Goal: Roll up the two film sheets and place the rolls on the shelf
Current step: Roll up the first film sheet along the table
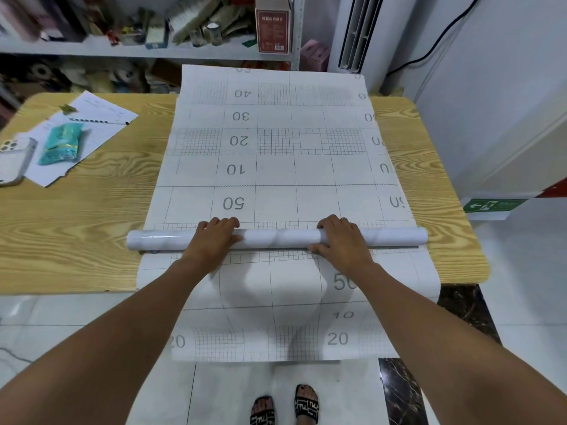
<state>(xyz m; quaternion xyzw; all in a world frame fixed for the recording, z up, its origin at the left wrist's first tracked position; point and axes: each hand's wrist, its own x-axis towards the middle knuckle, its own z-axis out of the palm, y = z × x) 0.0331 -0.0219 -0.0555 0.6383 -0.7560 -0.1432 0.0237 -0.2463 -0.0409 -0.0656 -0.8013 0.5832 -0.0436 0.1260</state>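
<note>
A film sheet (pixel 276 167) lies grid side up on the wooden table (pixel 76 225), running from the far edge toward me. Its near part is wound into a glossy white roll (pixel 276 238) lying crosswise. My left hand (pixel 211 240) and my right hand (pixel 340 240) both grip the roll, fingers curled over its top and thumbs on the near side. A second stretch of gridded film (pixel 276 286) passes under the roll and hangs over the table's near edge toward the floor. The shelf (pixel 122 49) stands behind the table.
On the table's left are a phone (pixel 13 159), a teal packet (pixel 61 144) and paper sheets (pixel 101 118). The shelf is crowded with clutter and a red box (pixel 273 29). A standing air conditioner (pixel 359 32) is at the back right. My sandalled feet (pixel 285 407) are below.
</note>
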